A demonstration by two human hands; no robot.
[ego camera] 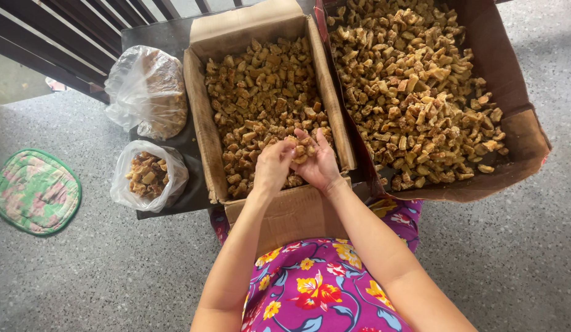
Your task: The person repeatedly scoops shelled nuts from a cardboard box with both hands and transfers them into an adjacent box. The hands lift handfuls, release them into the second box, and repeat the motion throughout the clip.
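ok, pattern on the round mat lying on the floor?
Round quilted floor mat: green border, pink-and-green floral print. Head view.

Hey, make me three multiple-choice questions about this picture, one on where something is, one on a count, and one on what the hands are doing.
1. Where does the green padded mat lie?
A. On the floor at far left
B. Inside a box
C. On the lap

2. How many clear plastic bags sit left of the smaller cardboard box?
A. One
B. Two
C. Four

3. What are the left hand and right hand doing?
A. Resting flat on the floor
B. Holding brown chunks together over the smaller box
C. Tying a bag

Answers: 1 A, it lies on grey floor; 2 B, an upper bag and a lower bag; 3 B, fingers cup the pieces.
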